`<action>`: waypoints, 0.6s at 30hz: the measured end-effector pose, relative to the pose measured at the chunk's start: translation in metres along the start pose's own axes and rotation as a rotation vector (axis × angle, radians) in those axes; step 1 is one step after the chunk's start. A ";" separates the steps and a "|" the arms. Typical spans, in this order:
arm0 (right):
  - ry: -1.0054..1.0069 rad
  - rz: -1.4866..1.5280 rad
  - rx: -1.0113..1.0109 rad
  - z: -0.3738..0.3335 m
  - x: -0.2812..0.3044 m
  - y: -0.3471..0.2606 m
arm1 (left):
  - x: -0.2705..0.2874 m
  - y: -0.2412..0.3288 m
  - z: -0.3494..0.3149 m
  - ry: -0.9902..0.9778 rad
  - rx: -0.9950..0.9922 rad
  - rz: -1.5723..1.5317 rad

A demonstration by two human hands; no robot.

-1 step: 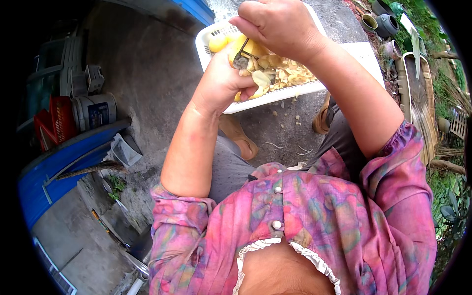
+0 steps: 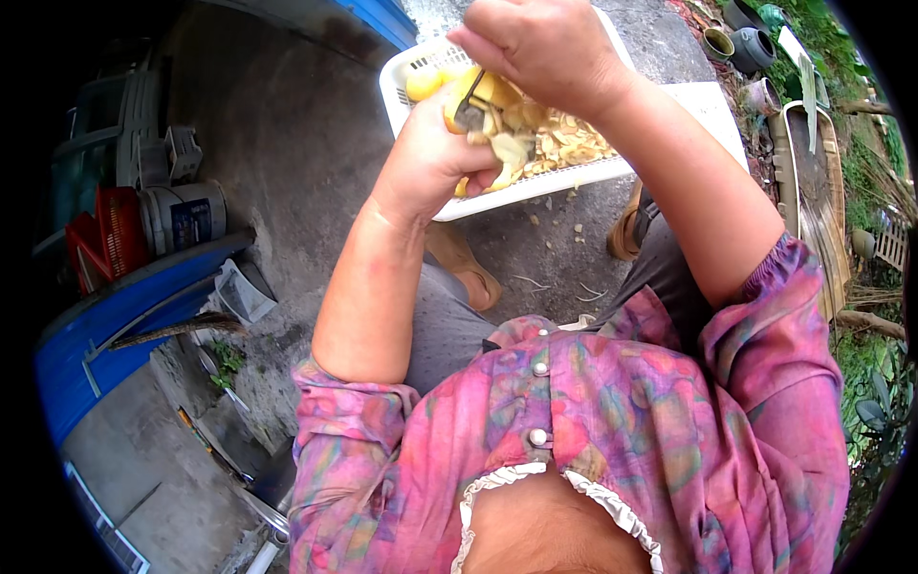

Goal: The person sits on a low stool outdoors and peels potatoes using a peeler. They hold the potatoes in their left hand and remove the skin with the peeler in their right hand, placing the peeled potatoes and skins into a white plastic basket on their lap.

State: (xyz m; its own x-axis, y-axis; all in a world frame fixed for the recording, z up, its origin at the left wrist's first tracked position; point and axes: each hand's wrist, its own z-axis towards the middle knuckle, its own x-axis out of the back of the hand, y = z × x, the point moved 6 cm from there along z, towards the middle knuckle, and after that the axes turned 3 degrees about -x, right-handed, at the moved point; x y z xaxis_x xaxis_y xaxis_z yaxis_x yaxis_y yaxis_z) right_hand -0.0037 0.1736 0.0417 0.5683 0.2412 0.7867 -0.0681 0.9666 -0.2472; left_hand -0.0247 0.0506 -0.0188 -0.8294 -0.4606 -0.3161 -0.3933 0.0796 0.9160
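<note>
My left hand (image 2: 430, 148) is closed round a yellow-skinned, fruit-like piece (image 2: 451, 117), its kind mostly hidden by my fingers. Above it, my right hand (image 2: 550, 53) is curled into a fist on a tool (image 2: 469, 107) with a thin dark shank and a grey metal end, which meets the yellow piece. The grip end of the tool is hidden. Under both hands sits a white slotted plastic basket (image 2: 545, 182). Pale cut slices (image 2: 569, 145) are heaped in its right part, and round yellow pieces (image 2: 424, 84) lie at its far left. One pale slice by my left fingers is blurred.
The basket stands on concrete ground (image 2: 316, 115) in front of my sandalled feet (image 2: 473, 277). A white board-like surface (image 2: 708, 110) adjoins it at right. Pots (image 2: 753, 50) and a long trough (image 2: 813, 182) line the right; a red crate (image 2: 120, 230) and white bucket (image 2: 186, 215) stand left.
The tool's metal end has shifted very slightly against the yellow piece, and the pale slice beside my left fingers has become blurred. My arms are nearly unmoved.
</note>
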 end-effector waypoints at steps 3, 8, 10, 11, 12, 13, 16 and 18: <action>0.126 -0.031 -0.166 -0.001 -0.014 0.055 | -0.008 0.012 -0.004 -0.065 -0.044 -0.057; 0.154 0.036 -0.137 0.001 0.001 0.050 | -0.008 0.007 -0.004 -0.020 -0.047 -0.162; 0.130 0.105 -0.063 -0.001 0.003 0.019 | -0.002 0.002 0.001 -0.013 -0.031 -0.182; 0.090 0.072 -0.040 -0.001 0.001 0.008 | -0.001 0.001 0.002 -0.013 -0.020 -0.191; 0.049 0.039 -0.017 -0.003 -0.003 0.001 | -0.002 0.001 0.002 -0.020 -0.028 -0.207; 0.081 0.022 0.027 -0.003 -0.007 0.003 | -0.003 0.002 0.000 -0.026 -0.036 -0.223; 0.106 -0.069 -0.100 -0.005 -0.020 0.037 | -0.008 0.006 -0.002 -0.053 -0.050 -0.210; 0.052 -0.129 -0.277 -0.004 -0.016 0.071 | -0.013 0.012 -0.005 -0.073 -0.088 -0.187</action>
State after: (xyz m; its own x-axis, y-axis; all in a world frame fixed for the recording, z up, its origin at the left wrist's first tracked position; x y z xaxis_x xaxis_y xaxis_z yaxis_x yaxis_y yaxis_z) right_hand -0.0142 0.2379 0.0087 0.5993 0.1060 0.7935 0.2297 0.9267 -0.2973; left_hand -0.0174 0.0533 -0.0024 -0.7731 -0.3945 -0.4968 -0.5095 -0.0803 0.8567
